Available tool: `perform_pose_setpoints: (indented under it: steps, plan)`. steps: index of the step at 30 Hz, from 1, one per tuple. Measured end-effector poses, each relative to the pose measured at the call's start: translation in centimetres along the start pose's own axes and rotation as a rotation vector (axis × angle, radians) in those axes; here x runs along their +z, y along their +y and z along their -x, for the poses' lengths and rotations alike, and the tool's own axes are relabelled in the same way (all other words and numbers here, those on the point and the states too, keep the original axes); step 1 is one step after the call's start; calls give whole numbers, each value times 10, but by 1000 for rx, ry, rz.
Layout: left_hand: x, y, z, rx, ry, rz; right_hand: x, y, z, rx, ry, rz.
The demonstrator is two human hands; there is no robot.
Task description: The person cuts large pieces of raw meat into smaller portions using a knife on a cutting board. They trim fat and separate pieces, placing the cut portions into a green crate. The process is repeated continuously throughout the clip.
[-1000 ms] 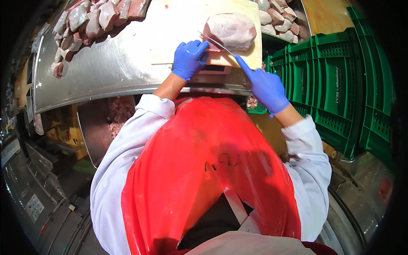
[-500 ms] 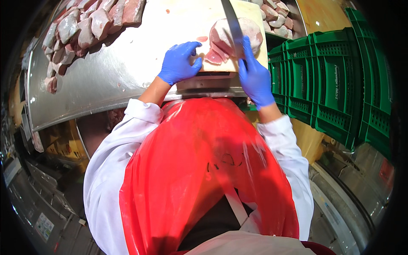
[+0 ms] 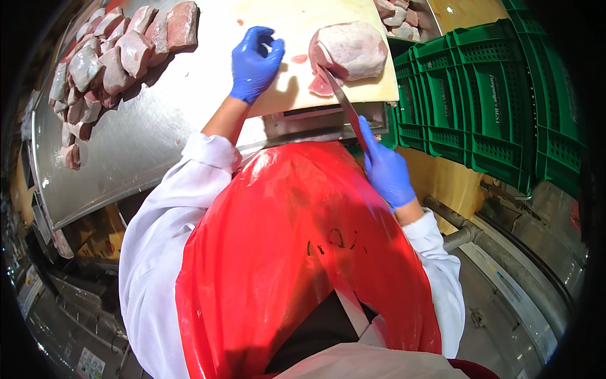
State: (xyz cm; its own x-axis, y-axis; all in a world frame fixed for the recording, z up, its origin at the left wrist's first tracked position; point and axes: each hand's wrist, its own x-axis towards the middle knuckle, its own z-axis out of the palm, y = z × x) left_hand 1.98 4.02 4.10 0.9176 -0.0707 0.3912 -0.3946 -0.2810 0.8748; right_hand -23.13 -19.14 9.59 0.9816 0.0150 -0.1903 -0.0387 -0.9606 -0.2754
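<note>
Right now your right hand [image 3: 386, 172], in a smooth blue glove, is clenched around the handle of a long, narrow knife [image 3: 344, 107], with the forefinger laid along it; the steel blade runs up and left so its tip meets the cut pink face of the meat joint [image 3: 351, 50]. That joint is rounded, pale and fat-capped, and sits on the right part of the cream cutting board [image 3: 221, 57], close to the board's near edge. Your left hand [image 3: 255, 62], gloved the same, rests loosely curled on the board just left of the joint, grasping nothing. Bare board lies between your hands. Further left, the brushed steel desk [image 3: 132, 151] carries a heap of chunky pink meat pieces [image 3: 113, 57]. Perforated green plastic crates [image 3: 492, 101] are stacked at your right.
</note>
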Motion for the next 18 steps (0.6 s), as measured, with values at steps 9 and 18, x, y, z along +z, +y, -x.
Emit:
perform_pose_setpoints:
  steps: [9,18]
  plan:
    - [41,-2,-10,-201,-428,-343,-42,-5,-16,145,247,-392]
    - [12,0,-12,-212,-565,-293,-34,-78,-187,155,455,-82]
